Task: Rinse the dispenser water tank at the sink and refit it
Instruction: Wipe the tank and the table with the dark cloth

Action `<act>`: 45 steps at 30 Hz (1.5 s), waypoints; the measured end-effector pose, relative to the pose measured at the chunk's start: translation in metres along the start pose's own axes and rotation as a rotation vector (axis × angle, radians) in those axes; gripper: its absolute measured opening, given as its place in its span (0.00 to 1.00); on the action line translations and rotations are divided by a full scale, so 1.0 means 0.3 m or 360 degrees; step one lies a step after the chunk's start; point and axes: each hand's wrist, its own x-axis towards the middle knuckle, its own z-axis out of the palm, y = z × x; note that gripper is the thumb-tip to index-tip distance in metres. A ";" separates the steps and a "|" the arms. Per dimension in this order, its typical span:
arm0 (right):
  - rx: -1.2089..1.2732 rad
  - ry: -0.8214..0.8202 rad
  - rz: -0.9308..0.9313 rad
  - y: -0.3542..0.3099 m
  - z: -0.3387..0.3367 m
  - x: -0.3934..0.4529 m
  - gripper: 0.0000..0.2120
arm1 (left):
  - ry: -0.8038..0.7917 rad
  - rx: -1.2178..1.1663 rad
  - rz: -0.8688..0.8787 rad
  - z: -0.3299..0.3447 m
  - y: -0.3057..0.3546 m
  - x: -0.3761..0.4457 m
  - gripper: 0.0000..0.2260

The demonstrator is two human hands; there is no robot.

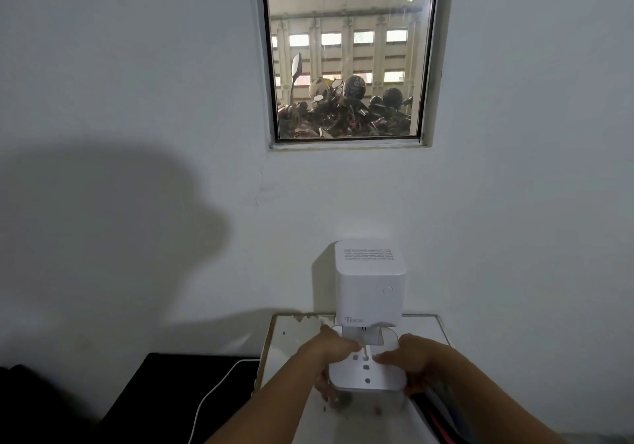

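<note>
My left hand grips the left side of the water tank, fingers curled under its edge; my right hand grips its right side; the tank sits on the white table, just near of the white dispenser by the wall.

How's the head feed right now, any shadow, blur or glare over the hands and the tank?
Head view: dim indoor light, brightest at the window; a big soft shadow of the person covers the left wall; left hand and right hand are slightly motion-blurred on the water tank; wide-angle bending at the edges; no glare on the dispenser.
</note>
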 end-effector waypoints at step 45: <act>-0.0108 0.0525 -0.0833 0.079 -0.046 0.164 0.39 | 0.0456 0.0199 0.1156 -0.013 -0.022 0.202 0.44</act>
